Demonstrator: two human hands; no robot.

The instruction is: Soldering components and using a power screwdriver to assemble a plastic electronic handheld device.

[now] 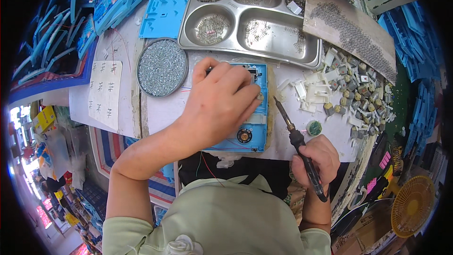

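A blue plastic housing lies on the worktable, with a small round speaker and thin wires near its lower end. My left hand covers most of its upper part. The fingers are bent and closed over the housing, and whatever they pinch is hidden beneath them. In my right hand is a black-handled soldering iron, held like a pen. Its bare metal tip points up and left, apart from the housing's right edge. Beside the iron sits a small round pot of green stuff.
A steel compartment tray holds small springs, and a board of coils overlaps it. A round dish is full of screws. Small motors and white plastic parts are heaped at right. Blue housings stack at far left.
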